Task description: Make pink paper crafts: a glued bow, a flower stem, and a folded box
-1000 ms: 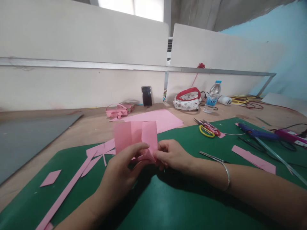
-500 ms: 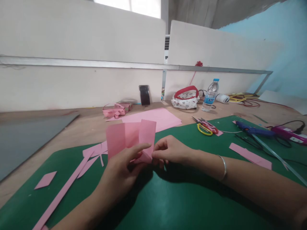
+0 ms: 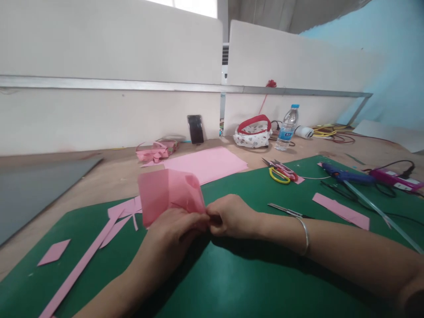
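A folded piece of pink paper (image 3: 154, 194) stands upright above the green mat (image 3: 232, 274), its right part curved over. My left hand (image 3: 175, 225) grips its lower edge with thumb and fingers pressed together. My right hand (image 3: 228, 215), closed in a pinch, holds the paper's lower right corner, its fingertips touching those of my left. The fingers hide the pinched edge. Pink strips (image 3: 86, 260) and a pink diamond (image 3: 54, 252) lie on the mat to the left.
Behind are pink sheets (image 3: 212, 165), a phone (image 3: 195, 129), a pouch (image 3: 252, 134) and a bottle (image 3: 287, 128). Scissors (image 3: 280, 174), a craft knife (image 3: 285, 209), a pink strip (image 3: 341, 210) and a blue glue gun (image 3: 347, 174) lie to the right.
The paper's right part has bent over from an upright flap into a curve. Both hands have closed in on its lower edge. The craft knife has come into view behind my right forearm.
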Motion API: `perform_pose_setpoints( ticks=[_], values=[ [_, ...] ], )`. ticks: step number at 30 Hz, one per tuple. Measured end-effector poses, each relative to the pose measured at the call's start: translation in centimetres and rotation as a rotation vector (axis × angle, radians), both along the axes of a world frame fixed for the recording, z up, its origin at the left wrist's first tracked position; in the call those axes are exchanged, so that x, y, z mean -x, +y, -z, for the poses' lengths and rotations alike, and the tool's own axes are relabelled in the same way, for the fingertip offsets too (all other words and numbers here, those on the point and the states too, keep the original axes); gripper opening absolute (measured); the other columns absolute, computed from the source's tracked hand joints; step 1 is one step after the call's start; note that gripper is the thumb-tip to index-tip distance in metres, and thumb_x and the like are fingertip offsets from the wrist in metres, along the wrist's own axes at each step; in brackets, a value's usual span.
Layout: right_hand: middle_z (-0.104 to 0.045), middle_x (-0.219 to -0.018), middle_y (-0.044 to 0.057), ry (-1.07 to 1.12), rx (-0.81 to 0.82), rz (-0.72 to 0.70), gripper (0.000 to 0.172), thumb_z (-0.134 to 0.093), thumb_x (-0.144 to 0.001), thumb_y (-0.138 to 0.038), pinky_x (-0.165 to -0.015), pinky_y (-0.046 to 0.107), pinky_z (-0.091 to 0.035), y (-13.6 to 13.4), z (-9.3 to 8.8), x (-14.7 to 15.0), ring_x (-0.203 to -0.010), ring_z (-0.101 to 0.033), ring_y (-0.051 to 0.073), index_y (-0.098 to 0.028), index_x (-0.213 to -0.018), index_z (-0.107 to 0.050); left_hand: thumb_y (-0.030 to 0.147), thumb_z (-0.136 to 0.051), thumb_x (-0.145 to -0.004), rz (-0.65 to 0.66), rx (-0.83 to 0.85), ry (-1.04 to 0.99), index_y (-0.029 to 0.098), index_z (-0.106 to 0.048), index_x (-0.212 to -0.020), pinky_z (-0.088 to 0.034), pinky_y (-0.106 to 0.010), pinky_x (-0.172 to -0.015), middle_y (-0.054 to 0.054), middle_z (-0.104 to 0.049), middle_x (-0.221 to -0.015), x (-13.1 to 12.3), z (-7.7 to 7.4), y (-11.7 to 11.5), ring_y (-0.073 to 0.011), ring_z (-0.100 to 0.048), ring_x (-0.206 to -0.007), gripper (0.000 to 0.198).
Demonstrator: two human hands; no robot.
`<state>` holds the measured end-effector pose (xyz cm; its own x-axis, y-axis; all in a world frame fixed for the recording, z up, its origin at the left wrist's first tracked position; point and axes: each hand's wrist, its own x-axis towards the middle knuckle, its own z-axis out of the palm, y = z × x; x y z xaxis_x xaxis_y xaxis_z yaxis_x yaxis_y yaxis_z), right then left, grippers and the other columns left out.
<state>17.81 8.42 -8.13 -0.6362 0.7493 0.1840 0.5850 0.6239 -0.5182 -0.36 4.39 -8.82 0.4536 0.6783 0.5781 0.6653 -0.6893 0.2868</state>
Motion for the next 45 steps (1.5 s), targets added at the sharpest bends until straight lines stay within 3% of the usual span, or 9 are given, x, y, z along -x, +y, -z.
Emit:
perform_pose_setpoints(
  ticks=[4, 14, 20, 26, 31, 34, 41, 45],
  values=[
    [-0.048, -0.057, -0.005, -0.006, -0.098, -0.097, 0.013, -0.057, -0.064, -0.016, -0.050, 0.023, -0.021, 0.5, 0.8, -0.2, -0.055, -0.036, 0.010, -0.018, -0.056, -0.047, 0.022, -0.053, -0.081, -0.042, -0.014, 0.025, 0.025, -0.067, -0.071, -0.046, -0.026, -0.053, 0.001, -0.067, -0.064, 0.0, -0.1, -0.1, -0.0151, -0.061, -0.058, 0.018],
    [-0.041, -0.057, -0.005, -0.002, -0.209, -0.212, 0.020, -0.060, -0.067, -0.013, -0.050, 0.022, -0.022, 0.8, 1.0, -0.5, -0.054, -0.034, 0.008, -0.017, -0.054, -0.045, 0.027, -0.054, -0.083, -0.111, -0.144, 0.051, 0.023, -0.062, -0.066, -0.042, -0.027, -0.052, 0.002, -0.064, -0.059, 0.4, 0.1, 0.0, -0.0145, -0.059, -0.054, 0.019],
    [-0.052, -0.065, -0.003, -0.029, -0.229, -0.261, 0.016, -0.061, -0.074, -0.014, -0.052, 0.020, -0.029, 0.9, 1.1, -0.7, -0.057, -0.044, 0.008, -0.016, -0.060, -0.055, 0.027, -0.052, -0.086, -0.112, -0.181, 0.063, 0.021, -0.062, -0.066, -0.043, -0.024, -0.055, 0.002, -0.065, -0.063, 0.4, 0.0, 0.1, -0.0126, -0.060, -0.057, 0.023],
    [-0.065, -0.081, 0.004, -0.094, -0.236, -0.268, 0.013, -0.056, -0.085, -0.017, -0.060, 0.021, -0.037, 0.5, 0.4, -0.5, -0.070, -0.057, 0.012, -0.014, -0.077, -0.066, 0.025, -0.054, -0.084, -0.113, -0.182, 0.064, 0.022, -0.061, -0.068, -0.043, -0.023, -0.053, 0.003, -0.066, -0.063, 0.5, -0.4, 0.0, -0.0113, -0.060, -0.056, 0.018],
    [-0.065, -0.080, 0.005, -0.144, -0.256, -0.250, 0.021, -0.064, -0.083, -0.034, -0.060, 0.022, -0.037, 0.2, 0.1, -0.3, -0.069, -0.057, 0.015, -0.014, -0.081, -0.068, 0.025, -0.053, -0.084, -0.148, -0.205, 0.054, 0.022, -0.059, -0.069, -0.044, -0.026, -0.053, 0.002, -0.066, -0.062, 0.3, -0.6, -0.2, -0.0133, -0.060, -0.055, 0.016],
    [-0.064, -0.074, 0.005, -0.155, -0.284, -0.161, 0.032, -0.068, -0.077, -0.045, -0.055, 0.024, -0.033, 0.0, 0.4, 0.2, -0.065, -0.055, 0.015, -0.013, -0.078, -0.069, 0.021, -0.054, -0.083, -0.162, -0.212, 0.044, 0.021, -0.060, -0.072, -0.045, -0.027, -0.055, 0.001, -0.067, -0.064, 0.2, -0.5, -0.3, -0.0146, -0.060, -0.057, 0.013],
    [-0.063, -0.068, 0.003, -0.128, -0.307, -0.023, 0.021, -0.060, -0.082, -0.031, -0.054, 0.024, -0.026, -0.5, 1.0, 0.7, -0.059, -0.048, 0.012, -0.015, -0.071, -0.065, 0.018, -0.059, -0.080, -0.139, -0.200, 0.008, 0.022, -0.061, -0.082, -0.049, -0.025, -0.062, 0.001, -0.070, -0.075, 0.2, -0.3, -0.3, -0.0140, -0.065, -0.067, 0.004],
    [-0.060, -0.062, 0.001, -0.122, -0.275, 0.006, 0.022, -0.063, -0.079, -0.031, -0.051, 0.023, -0.023, -0.4, 0.9, 0.4, -0.054, -0.043, 0.010, -0.015, -0.065, -0.063, 0.025, -0.063, -0.079, -0.159, -0.115, -0.009, 0.022, -0.060, -0.093, -0.051, -0.027, -0.064, 0.000, -0.071, -0.080, 0.9, -0.6, -0.5, -0.0163, -0.066, -0.071, 0.014]
  ],
)
